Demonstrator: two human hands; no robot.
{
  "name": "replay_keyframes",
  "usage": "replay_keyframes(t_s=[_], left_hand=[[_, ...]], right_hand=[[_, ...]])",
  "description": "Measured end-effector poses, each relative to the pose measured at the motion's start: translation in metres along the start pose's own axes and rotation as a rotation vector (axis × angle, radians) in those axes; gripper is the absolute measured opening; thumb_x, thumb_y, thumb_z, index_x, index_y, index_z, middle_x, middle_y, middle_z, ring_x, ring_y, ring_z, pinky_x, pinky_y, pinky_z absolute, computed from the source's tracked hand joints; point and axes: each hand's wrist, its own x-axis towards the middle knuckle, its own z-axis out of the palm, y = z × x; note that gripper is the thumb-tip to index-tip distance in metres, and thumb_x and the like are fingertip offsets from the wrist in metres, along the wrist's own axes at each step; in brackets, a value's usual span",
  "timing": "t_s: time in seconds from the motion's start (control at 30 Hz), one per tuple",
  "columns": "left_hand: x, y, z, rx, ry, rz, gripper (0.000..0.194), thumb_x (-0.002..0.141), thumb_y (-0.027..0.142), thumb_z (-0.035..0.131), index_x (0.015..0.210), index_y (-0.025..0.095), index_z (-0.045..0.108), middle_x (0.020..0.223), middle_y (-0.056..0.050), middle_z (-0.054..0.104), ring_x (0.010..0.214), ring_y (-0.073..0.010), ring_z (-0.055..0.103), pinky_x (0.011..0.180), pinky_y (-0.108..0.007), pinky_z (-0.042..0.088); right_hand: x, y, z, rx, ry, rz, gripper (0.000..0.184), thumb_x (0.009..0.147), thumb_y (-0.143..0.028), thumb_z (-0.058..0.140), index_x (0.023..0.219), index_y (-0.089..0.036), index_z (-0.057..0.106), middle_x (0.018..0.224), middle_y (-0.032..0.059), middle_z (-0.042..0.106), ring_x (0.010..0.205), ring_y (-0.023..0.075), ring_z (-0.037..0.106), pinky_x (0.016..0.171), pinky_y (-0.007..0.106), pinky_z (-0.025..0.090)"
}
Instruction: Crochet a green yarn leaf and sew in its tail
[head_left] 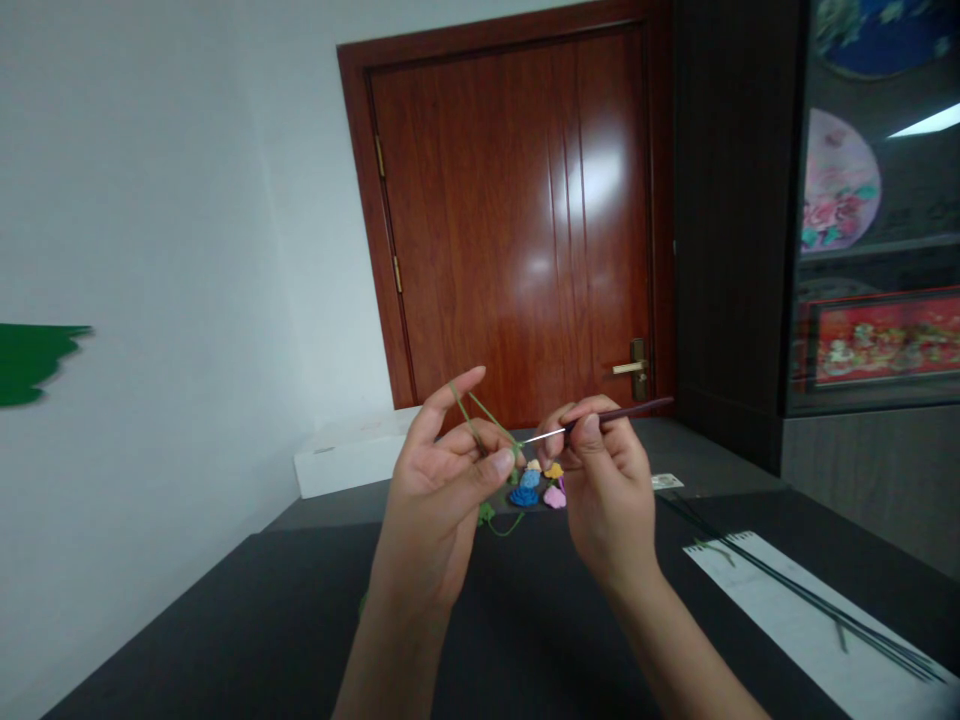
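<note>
Green yarn (491, 412) runs over the raised index finger of my left hand (450, 470) and down to its pinched thumb and fingers. A small green crocheted piece (514, 474) hangs at those fingertips, partly hidden. My right hand (607, 480) grips a crochet hook (630, 410) with a dark handle, held like a pen. The hook's silver shaft points left, its tip meeting the yarn at my left thumb. Beyond the hands lie crocheted flowers: a dark blue one (524, 496), a light blue one (530, 479), a pink one (555, 496) and a yellow one (553, 470).
On the dark table (300, 620), another green crocheted piece (486, 514) with a yarn tail lies behind my left hand. Long green stems (817, 600) cross a white sheet (750, 590) at right. A white box (349, 455) stands against the wall. A wooden door (487, 220) is behind.
</note>
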Motion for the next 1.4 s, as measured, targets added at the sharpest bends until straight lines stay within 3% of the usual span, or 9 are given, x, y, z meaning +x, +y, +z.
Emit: replay_keyframes(t_s=[0.17,0.3,0.7,1.07,1.2,1.4], left_hand=[[0.002,-0.001,0.0,0.03,-0.007,0.046,0.056,0.079,0.009,0.077,0.132,0.019,0.06,0.076,0.001,0.063,0.075,-0.0155,0.063,0.076,-0.03,0.053],[0.004,-0.004,-0.002,0.116,-0.034,0.109,0.05,0.08,0.012,0.077,0.127,0.019,0.062,0.08,-0.001,0.069,0.076,-0.0171,0.069,0.077,-0.032,0.056],[0.005,-0.003,-0.003,0.083,-0.12,0.067,0.064,0.082,0.011,0.077,0.14,0.017,0.05,0.081,-0.003,0.074,0.075,-0.0196,0.074,0.075,-0.033,0.061],[0.005,-0.004,-0.003,0.106,-0.115,0.113,0.079,0.083,0.011,0.077,0.151,0.02,0.04,0.078,-0.002,0.072,0.077,-0.0222,0.074,0.074,-0.036,0.061],[0.005,-0.005,-0.001,0.155,-0.084,0.198,0.067,0.083,0.008,0.076,0.143,0.019,0.05,0.077,-0.001,0.072,0.072,-0.0171,0.072,0.072,-0.03,0.06],[0.005,-0.006,0.0,0.187,-0.061,0.281,0.058,0.082,0.004,0.074,0.134,0.023,0.059,0.078,0.002,0.07,0.072,-0.0167,0.071,0.069,-0.03,0.061]], right_hand=[[0.005,-0.004,0.004,0.172,0.002,0.274,0.026,0.088,-0.037,0.071,0.074,-0.021,0.057,0.063,-0.0035,0.052,0.057,0.0117,0.047,0.055,0.026,0.038],[0.007,-0.004,0.006,0.229,0.034,0.389,0.029,0.08,-0.034,0.079,0.068,-0.018,0.057,0.06,-0.0038,0.051,0.055,0.01,0.047,0.052,0.023,0.037],[0.011,-0.006,0.001,0.285,-0.064,0.514,0.03,0.086,-0.032,0.074,0.067,-0.017,0.056,0.058,-0.0052,0.05,0.05,0.0073,0.045,0.052,0.02,0.037],[0.009,-0.013,0.005,0.159,-0.071,0.438,0.03,0.084,-0.036,0.076,0.071,-0.02,0.053,0.058,-0.0061,0.052,0.051,0.0086,0.047,0.05,0.021,0.035],[0.009,-0.013,0.007,0.167,-0.008,0.44,0.032,0.083,-0.036,0.075,0.07,-0.019,0.052,0.056,-0.0065,0.051,0.049,0.0079,0.047,0.05,0.021,0.036],[0.008,-0.012,0.01,0.247,0.064,0.505,0.031,0.082,-0.03,0.075,0.067,-0.019,0.05,0.054,-0.0072,0.047,0.047,0.0064,0.043,0.048,0.019,0.035]])
